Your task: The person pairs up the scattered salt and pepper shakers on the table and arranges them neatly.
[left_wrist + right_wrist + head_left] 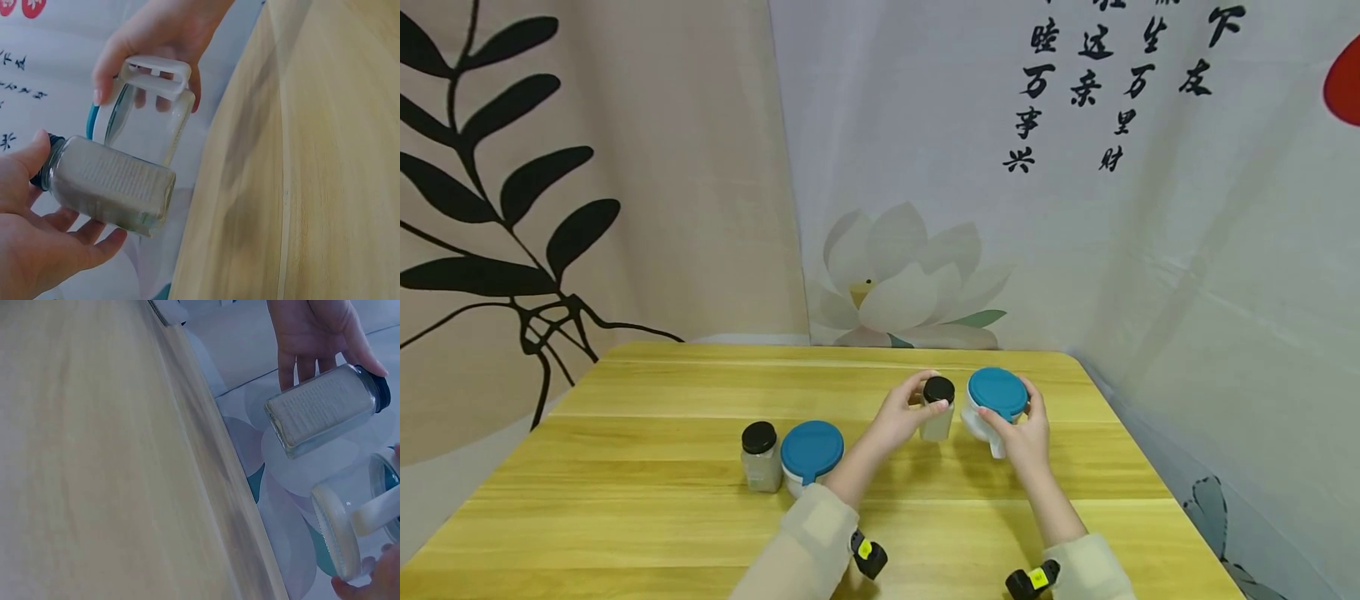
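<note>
My left hand (910,410) grips a small glass jar (112,181) with a black lid, thumb on the lid side and fingers around the back. Beside it, my right hand (1026,427) holds a clear glass jar with a blue lid (997,392) and a white handle (156,78). Both are lifted above the table. In the right wrist view the black-lidded jar (325,409) is tilted near the handled jar (337,525), with a gap between them. Pale powder-like contents fill the black-lidded jar; the handled jar looks see-through.
On the wooden table (647,517) stand another black-lidded jar (761,458) and another blue-lidded jar (812,450), side by side left of my left forearm. A printed cloth (700,167) hangs behind the table's far edge.
</note>
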A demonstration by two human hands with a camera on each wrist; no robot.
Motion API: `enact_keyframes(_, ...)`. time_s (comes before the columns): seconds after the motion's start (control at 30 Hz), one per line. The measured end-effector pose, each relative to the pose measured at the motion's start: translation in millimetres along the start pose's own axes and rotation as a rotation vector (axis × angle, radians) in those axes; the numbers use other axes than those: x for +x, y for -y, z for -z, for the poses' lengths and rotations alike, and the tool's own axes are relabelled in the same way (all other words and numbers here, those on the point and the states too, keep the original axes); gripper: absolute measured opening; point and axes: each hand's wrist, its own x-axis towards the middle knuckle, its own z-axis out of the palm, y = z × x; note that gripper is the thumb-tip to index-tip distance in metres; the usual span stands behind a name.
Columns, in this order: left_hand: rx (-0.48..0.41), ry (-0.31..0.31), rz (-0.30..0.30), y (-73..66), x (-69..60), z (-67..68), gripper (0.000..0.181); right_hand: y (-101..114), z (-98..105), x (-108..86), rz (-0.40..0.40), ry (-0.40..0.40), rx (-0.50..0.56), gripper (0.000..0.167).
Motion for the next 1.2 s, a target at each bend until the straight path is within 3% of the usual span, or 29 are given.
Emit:
enact_keyframes(0.1, 0.009, 0.009, -0.002, 6.6, 0.9, -1.0, 0.045, 2.0, 2.0, -4.3, -0.002, -0.002, 0.003, 0.083)
enact_keyframes(0.6, -0.003, 0.091, -0.017, 8.5, -12.3, -0.5, 0.043, 5.2, 8.1, -23.9, 0.004, 0.006, -0.021, 0.087)
enact_keyframes(0.97, -0.017, 0.093, -0.052, 9.0, -21.7, 0.5, 0.042, 7.3, 10.0, -35.6, 0.022, 0.015, -0.027, 0.085)
enact_keyframes(1.2, -0.026, 0.094, -0.031, 11.5, -24.6, 0.7, 0.042, 9.3, 9.9, -42.2, 0.035, 0.011, -0.033, 0.085)
